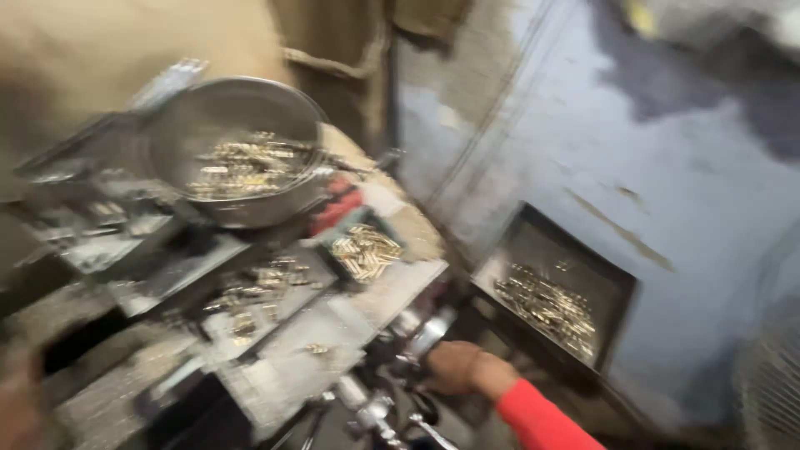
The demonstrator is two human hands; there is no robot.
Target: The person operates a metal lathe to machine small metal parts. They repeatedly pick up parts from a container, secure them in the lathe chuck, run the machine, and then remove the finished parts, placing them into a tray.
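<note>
Your right hand (463, 367), red sleeve (537, 417) trailing behind it, is down low at the front of the machine, fingers curled shut around a shiny metal handle (425, 335) that juts out from the works. The picture is smeared, so how firm that grip is cannot be read. Your left hand (18, 400) is only a blur at the lower left edge, and whether its fingers are open or closed I cannot tell.

Now the containers. Just beside your right hand, on the far side of it, sits a dark rectangular tray (612, 287) tilted against the blue-grey wall (667, 167); a heap of small brass pieces (546, 310) lies along its lower part. Up at the top left, a round steel bowl (179, 125) stands on the cluttered bench, and its bottom is covered with more brass parts (246, 162), spread loosely. Between bowl and tray, a small pile of brass pins (365, 250) rests on the machine top, next to something red (337, 208). A few loose brass bits (258, 287) are scattered on the flat grey plates (333, 321) in front of the bowl.
</note>
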